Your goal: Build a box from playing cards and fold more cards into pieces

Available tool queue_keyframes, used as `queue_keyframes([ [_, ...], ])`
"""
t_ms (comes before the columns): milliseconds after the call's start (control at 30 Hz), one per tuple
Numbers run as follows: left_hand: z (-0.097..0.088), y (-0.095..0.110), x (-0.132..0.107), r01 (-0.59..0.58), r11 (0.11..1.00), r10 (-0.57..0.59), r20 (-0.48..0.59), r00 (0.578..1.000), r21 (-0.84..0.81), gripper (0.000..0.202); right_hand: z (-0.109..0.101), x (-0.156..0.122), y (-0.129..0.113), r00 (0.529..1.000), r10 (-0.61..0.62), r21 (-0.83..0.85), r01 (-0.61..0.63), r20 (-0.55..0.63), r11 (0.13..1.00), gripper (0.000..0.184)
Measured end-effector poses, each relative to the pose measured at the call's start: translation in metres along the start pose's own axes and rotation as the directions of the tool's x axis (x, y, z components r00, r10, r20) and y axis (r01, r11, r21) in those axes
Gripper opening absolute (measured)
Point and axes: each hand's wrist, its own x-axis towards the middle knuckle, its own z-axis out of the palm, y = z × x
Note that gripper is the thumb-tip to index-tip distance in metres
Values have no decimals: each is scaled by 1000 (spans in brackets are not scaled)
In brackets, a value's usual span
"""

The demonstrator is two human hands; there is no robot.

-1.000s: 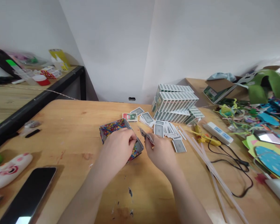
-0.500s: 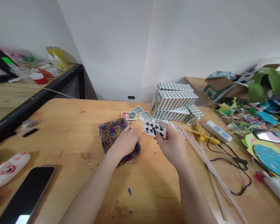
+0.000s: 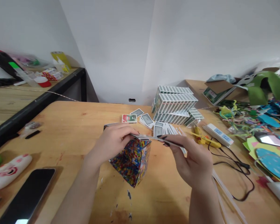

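My left hand (image 3: 109,141) grips the top rim of a small open box (image 3: 133,158) covered in multicoloured speckled paper and holds it lifted and tilted above the wooden table (image 3: 67,124). My right hand (image 3: 191,158) pinches a playing card (image 3: 158,139) held nearly flat, edge-on to me, and its left end rests across the box's opening beside my left fingers. Behind my hands, loose green-backed cards (image 3: 162,129) lie spread on the table, with a red card pack (image 3: 129,118) next to them.
Stacked green card packs (image 3: 175,104) stand at the back. A white power strip (image 3: 219,134), a yellow glue gun (image 3: 203,139), black cable and glue sticks (image 3: 228,196) lie right; coloured paper scraps (image 3: 266,137) far right. A phone (image 3: 28,197) and pink mask (image 3: 9,169) lie left.
My left hand has lifted the box off the table and tilted it. My right hand turned the card from face-up to flat and laid it over the box's opening.
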Motion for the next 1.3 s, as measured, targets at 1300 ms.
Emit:
queue_keyframes([
  [1300, 12, 6, 3, -33, 940, 37, -5, 999, 340, 18, 10, 4, 5, 828, 379, -649, -24, 413, 761, 37],
])
